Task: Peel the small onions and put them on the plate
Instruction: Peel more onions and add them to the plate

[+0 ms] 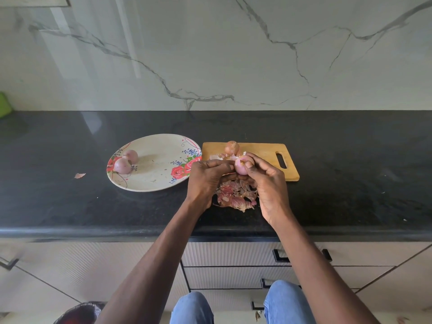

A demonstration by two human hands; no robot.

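- A small pale pink onion [240, 166] is held up between both hands, above the near edge of a wooden cutting board [261, 152] and over a heap of skins.
- The right hand [268, 181] curls round the onion's right side, thumb tip pressed on its top where a scrap of brown skin clings.
- The left hand [207, 177] pinches the onion's left side with its fingertips, fingers bent inward.
- Behind the hands, a second onion [232, 147] with brown skin on it sits on the board, with loose flakes beside it.
- The pile of peeled skins [236, 195], pink and brown, lies on the black tabletop [350, 183] just in front of the board, between the two wrists.
- To the left, a floral plate [161, 181] rests on the tabletop beside the board; two peeled onions [126, 161] lie touching each other near its left rim.
- One stray skin flake [80, 175] lies on the tabletop left of the plate, apart from it.
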